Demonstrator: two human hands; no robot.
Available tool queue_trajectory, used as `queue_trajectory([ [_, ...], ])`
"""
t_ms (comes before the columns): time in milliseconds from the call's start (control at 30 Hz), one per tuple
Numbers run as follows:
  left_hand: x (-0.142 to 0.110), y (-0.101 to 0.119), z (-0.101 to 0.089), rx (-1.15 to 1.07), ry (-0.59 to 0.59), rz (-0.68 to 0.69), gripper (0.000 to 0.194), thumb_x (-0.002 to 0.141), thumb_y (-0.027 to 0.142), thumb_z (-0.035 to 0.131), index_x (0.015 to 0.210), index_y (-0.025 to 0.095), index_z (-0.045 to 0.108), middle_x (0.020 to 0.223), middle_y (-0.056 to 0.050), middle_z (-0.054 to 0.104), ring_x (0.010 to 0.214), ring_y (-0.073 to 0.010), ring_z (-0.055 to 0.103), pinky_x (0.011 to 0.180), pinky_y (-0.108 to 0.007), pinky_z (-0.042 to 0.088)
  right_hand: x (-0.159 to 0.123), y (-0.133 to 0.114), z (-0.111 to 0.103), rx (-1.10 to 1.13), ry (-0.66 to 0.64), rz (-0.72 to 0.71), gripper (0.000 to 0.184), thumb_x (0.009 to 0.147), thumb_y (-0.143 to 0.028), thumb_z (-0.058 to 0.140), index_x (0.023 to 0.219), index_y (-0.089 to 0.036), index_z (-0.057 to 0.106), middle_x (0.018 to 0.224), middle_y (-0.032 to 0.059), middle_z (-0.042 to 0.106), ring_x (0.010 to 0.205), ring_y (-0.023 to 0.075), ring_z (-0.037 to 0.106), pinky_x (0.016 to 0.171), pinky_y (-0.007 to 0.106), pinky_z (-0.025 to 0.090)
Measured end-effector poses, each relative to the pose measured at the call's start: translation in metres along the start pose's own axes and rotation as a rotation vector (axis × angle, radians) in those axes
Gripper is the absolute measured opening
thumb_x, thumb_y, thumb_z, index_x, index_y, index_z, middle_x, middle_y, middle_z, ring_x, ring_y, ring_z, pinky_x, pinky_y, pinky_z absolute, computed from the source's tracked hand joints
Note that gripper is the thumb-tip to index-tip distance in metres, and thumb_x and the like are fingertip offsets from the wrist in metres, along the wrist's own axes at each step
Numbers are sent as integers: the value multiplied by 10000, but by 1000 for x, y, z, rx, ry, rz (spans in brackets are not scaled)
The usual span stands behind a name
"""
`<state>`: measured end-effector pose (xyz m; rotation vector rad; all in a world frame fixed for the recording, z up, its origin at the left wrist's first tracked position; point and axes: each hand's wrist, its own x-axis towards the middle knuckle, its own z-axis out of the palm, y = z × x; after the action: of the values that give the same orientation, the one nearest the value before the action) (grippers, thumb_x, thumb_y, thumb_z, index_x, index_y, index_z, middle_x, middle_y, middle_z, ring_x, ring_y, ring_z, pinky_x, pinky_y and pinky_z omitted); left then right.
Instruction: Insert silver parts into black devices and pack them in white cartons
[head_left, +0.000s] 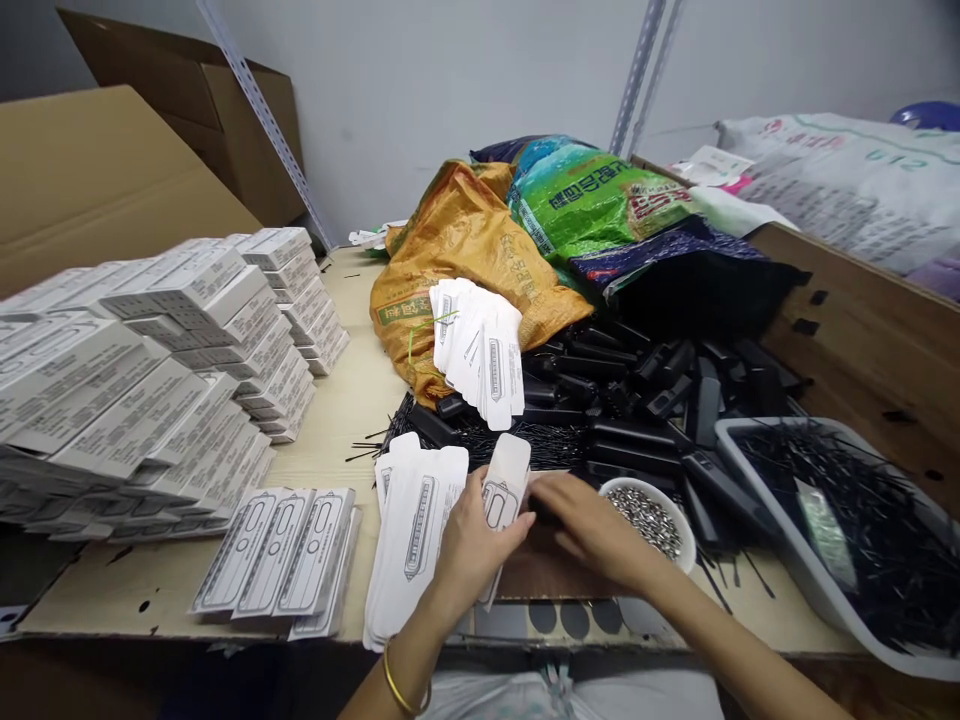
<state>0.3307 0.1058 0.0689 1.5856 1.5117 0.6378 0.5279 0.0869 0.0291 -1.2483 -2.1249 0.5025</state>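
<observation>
Pale tabletop point(341, 410) beneath left hand point(474, 545) clasped around white box point(507, 478), right hand point(586, 515) half-curled beside it, hold unclear.

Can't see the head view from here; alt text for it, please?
The left hand holds a printed white carton above a worktable, the right hand close beside it. Stacked white boxes stand on the left, flat white cartons nearer the hands. Black casings, a bowl of small metal pieces and a tray of thin black strips are on the right.
</observation>
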Motion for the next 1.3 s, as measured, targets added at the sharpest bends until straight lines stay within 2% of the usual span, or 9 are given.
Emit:
queue_trajectory([
  [100, -4, 3, 1, 75, -106, 20, 648, 694, 322, 703, 1281, 178, 471, 1262, -130, 595, 1162, -312, 550, 976, -442, 423, 11, -10, -38, 368, 470, 226, 499, 903, -178, 472, 1377, -303, 378, 1261, 85, 576, 1102, 226, 613, 960, 455, 499],
  [167, -8, 6, 5, 60, -159, 88, 665, 674, 267, 709, 1289, 185, 470, 1308, -124, 566, 1210, -301, 519, 1020, -433, 400, 18, -23, -54, 607, 618, 282, 458, 951, -266, 450, 1386, -335, 321, 1238, 71, 586, 1044, 217, 649, 894, 434, 539],
  [367, -8, 3, 20, -71, -79, 252, 579, 707, 213, 670, 1254, 211, 479, 1235, -78, 600, 1154, -236, 566, 1003, -383, 433, 23, -24, -43, 532, 125, 220, 280, 962, -359, 462, 1195, -269, 587, 1228, 62, 618, 1151, 215, 582, 989, 381, 461],
  [467, -3, -3, 24, -75, 24, 223, 600, 707, 284, 699, 1253, 197, 464, 1226, -101, 603, 1157, -261, 567, 1001, -418, 436, 32, 8, -25, 230, 121, 341, 312, 998, -287, 337, 1171, -205, 584, 1166, 86, 641, 1086, 206, 604, 928, 359, 481],
  [567, 3, -6, 27, -93, 97, 208, 662, 702, 324, 723, 1283, 197, 432, 1256, -119, 586, 1197, -276, 541, 1033, -450, 411, 49, 38, -4, -246, -62, 447, 185, 913, -167, 477, 1006, -143, 635, 1044, 128, 670, 1034, 257, 587, 889, 380, 458],
  [733, 4, -7, 30, -94, 120, 302, 816, 734, 261, 695, 1426, 203, 268, 1438, -146, 433, 1354, -269, 395, 1118, -462, 325, 66, 54, 13, -354, -169, 398, 131, 801, -71, 579, 750, -163, 658, 873, 102, 684, 930, 249, 595, 809, 328, 434],
  [967, 10, -4, 30, -89, 90, 297, 814, 783, 267, 656, 1475, 212, 231, 1511, -125, 350, 1408, -246, 313, 1152, -425, 279, 51, 54, -31, -313, 6, 421, 230, 926, -203, 476, 934, -203, 706, 878, 62, 681, 808, 189, 637, 694, 276, 474],
  [1100, 14, 4, 31, -30, 56, 272, 853, 762, 219, 658, 1493, 211, 217, 1439, -118, 425, 1350, -252, 377, 1127, -427, 309, 40, 22, -69, -58, 257, 208, 283, 927, -168, 421, 991, -214, 694, 873, 51, 641, 657, 138, 605, 626, 251, 499],
  [1300, 12, 7, 32, -2, -2, 338, 855, 766, 180, 649, 1496, 245, 210, 1371, -101, 466, 1289, -233, 436, 1097, -406, 348, 37, -29, -82, -67, -71, -42, 434, 819, 43, 364, 946, -223, 683, 923, 31, 627, 789, 127, 615, 693, 217, 484],
])
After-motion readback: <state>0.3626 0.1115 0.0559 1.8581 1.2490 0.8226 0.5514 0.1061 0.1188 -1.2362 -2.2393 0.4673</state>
